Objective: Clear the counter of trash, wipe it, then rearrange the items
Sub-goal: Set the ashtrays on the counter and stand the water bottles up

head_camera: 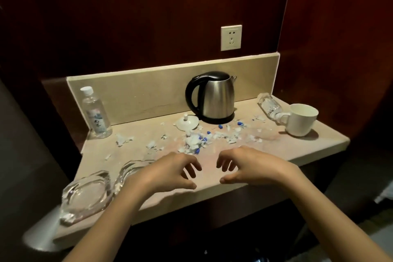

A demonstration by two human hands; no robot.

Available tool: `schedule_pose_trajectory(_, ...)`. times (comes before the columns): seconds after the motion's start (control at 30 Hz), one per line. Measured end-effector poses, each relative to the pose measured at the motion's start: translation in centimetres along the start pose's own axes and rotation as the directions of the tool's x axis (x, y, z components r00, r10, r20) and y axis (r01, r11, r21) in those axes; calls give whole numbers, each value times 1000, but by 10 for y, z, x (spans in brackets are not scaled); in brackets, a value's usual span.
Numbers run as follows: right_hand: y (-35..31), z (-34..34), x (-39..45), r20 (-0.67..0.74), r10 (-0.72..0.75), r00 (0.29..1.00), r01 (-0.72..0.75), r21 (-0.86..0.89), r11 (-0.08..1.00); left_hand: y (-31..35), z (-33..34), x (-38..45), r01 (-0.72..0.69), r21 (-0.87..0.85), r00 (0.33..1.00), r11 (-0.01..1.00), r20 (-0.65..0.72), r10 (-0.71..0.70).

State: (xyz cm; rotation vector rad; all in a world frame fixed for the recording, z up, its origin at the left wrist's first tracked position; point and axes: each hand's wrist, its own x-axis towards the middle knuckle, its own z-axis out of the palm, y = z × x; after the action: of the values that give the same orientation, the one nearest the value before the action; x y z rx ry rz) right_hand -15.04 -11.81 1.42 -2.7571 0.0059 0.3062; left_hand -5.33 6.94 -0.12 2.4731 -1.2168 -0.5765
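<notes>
Both hands, your left hand (170, 173) and your right hand (251, 166), hover empty with loosely curled fingers above the tabletop (212, 187). You seem to be at the trash step; next, gather the scraps (195, 141) ahead. The upright bottle (95, 112) holds clear water; the mug (301, 119) looks empty.

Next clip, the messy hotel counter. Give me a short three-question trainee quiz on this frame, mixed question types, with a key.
1. True or false: the left hand and right hand each grip a scrap of trash.
2. Which bottle lies on its side? A) the bottle by the left wall B) the bottle beside the white mug
3. Fill in: the white lid rests just left of the ____.

Key:
1. False; both hover with loosely curled fingers, holding nothing.
2. B
3. kettle; the scattered scraps lie in front of it.
</notes>
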Motion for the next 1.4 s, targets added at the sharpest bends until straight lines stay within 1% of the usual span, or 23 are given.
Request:
schedule_pose_trajectory(0.2,67,-44,18,-20,3,1000,-4,-54,999,35,-12,77,-7,-25,998,1000,-57,6)
schedule_pose_trajectory(0.33,105,-60,26,-15,1,1000,-2,-48,999,51,-10,121,-13,-30,997,999,-74,10)
schedule_pose_trajectory(0.53,144,-70,37,-19,13,1000,-13,-9,1000,70,-15,179,-54,48,998,997,-37,56)
schedule_pose_trajectory(0.73,164,-77,53,-69,18,997,-17,14,1000,79,-42,255,-160,201,986,966,-5,164)
schedule_pose_trajectory(0.83,166,-74,61,-80,16,997,-15,12,1000,81,-46,295,-204,318,976,926,-10,219)
schedule_pose_trajectory(0.93,174,-75,70,-104,32,994,-31,9,999,86,-44,349,-259,477,952,840,-18,304)
schedule_pose_trajectory(1.03,183,-75,76,-109,71,992,-70,10,997,93,-35,400,-312,581,916,752,-24,399)
schedule_pose_trajectory(1.13,189,-73,78,-125,90,988,-89,15,996,98,-26,445,-392,634,859,667,-9,513)
schedule_pose_trajectory(1.27,197,-67,76,-146,114,983,-110,37,993,101,-13,478,-429,726,816,537,56,576)
schedule_pose_trajectory(1.33,202,-67,75,-169,123,978,-114,61,992,102,-9,484,-431,750,802,502,63,594)
schedule_pose_trajectory(1.4,206,-67,75,-181,125,976,-113,75,991,101,-8,485,-431,747,798,506,54,600)
